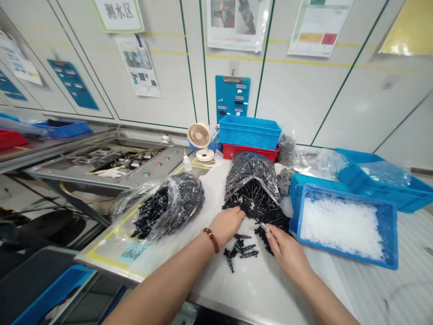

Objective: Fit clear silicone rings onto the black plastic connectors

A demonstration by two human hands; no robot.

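Observation:
My left hand [227,226], with a beaded bracelet [211,240] at its wrist, has its fingers curled at the near edge of a heap of small black plastic parts [252,196]. Whatever those fingers grip is hidden. The heap spills out of a transparent plastic bag [252,164]. In my right hand [289,253] a short silvery cylindrical piece [264,227] is pinched between thumb and fingers, over the right side of the heap. Between my hands lie several loose black parts with pale rings [249,254] on the white table surface [250,284].
On the right, a blue tray [348,261] full of small white translucent rings leans on teal bins. At left lies another bag of black parts [169,205]. A small fan [199,136], a white squeeze bottle [186,162] and stacked blue [250,133] and red bins stand behind.

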